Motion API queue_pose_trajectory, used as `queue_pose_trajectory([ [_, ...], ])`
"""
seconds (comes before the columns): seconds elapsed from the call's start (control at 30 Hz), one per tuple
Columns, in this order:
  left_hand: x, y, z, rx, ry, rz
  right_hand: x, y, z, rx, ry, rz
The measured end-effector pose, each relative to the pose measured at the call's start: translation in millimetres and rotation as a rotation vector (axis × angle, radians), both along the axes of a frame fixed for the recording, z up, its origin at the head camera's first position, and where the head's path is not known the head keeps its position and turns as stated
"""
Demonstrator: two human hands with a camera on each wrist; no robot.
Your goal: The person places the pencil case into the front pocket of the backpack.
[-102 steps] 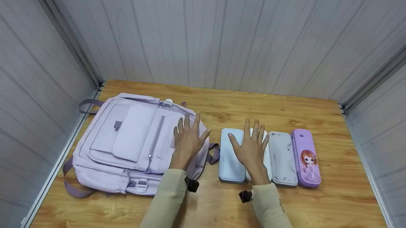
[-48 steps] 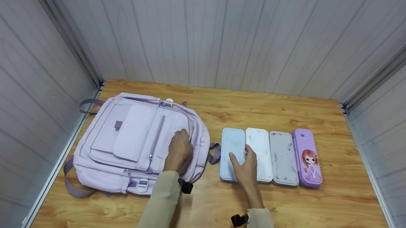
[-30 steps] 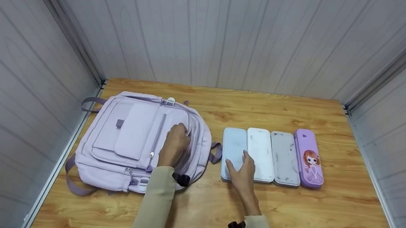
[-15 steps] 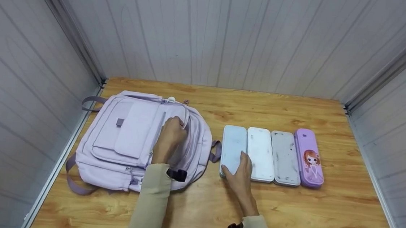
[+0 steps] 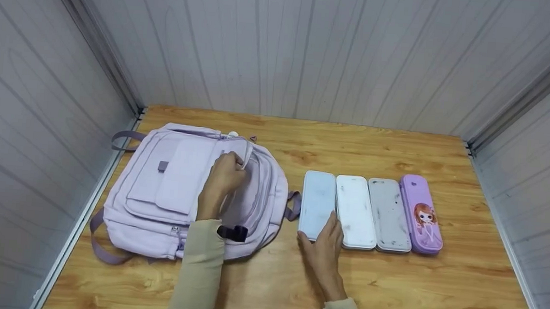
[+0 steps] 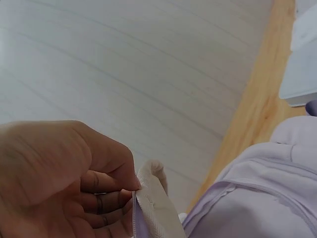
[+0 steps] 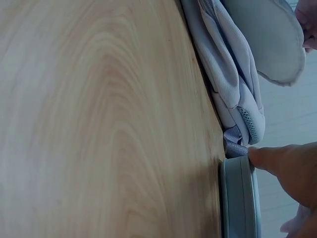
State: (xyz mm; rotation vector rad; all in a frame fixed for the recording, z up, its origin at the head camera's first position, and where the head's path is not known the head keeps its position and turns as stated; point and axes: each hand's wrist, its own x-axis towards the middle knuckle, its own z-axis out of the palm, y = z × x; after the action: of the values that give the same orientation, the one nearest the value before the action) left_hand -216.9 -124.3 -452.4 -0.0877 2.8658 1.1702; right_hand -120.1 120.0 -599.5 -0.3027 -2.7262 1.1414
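Observation:
A pale lilac backpack (image 5: pixel 139 232) lies on its back on the left. My left hand (image 5: pixel 224 177) pinches the zippered edge of its front panel between thumb and forefinger, holding it raised; the left wrist view shows this pinch on the fabric edge (image 6: pixel 153 198). Beneath the lifted panel the pocket opening (image 5: pixel 247 196) shows. To the right lies a light blue pencil case (image 5: pixel 318 197). My right hand (image 5: pixel 323 254) grips its near end, thumb on the left side and fingers on the right. In the right wrist view the thumb (image 7: pixel 272 161) presses the case's edge.
Right of the blue case, side by side, are a white case (image 5: pixel 355 210), a grey scuffed case (image 5: pixel 390 217) and a purple case (image 5: pixel 419 195) with a girl's picture. A strap (image 5: pixel 293 205) lies between backpack and blue case. Panelled walls (image 5: pixel 283 47) enclose the wooden table (image 5: pixel 466 287).
My left hand has gone from the bag's front to lifting its panel leftward, uncovering the pocket. My right hand has moved to the blue case's near end; the other cases have shifted slightly right.

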Motion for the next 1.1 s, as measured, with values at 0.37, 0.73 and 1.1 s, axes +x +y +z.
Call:
queue_pose_trajectory([
  [0.37,2.9,-11.2,15.0,0.009,-0.011,-0.004,1.5,-3,-7.6,0.011,-0.109,-0.035],
  [0.73,3.6,-18.4,19.6,0.002,0.005,-0.023,-0.3,-3,-5.7,-0.023,-0.116,-0.060],
  [1.1,1.3,-21.3,29.4,-0.003,-0.013,-0.018,-0.7,0,-4.9,-0.036,-0.051,-0.070],
])
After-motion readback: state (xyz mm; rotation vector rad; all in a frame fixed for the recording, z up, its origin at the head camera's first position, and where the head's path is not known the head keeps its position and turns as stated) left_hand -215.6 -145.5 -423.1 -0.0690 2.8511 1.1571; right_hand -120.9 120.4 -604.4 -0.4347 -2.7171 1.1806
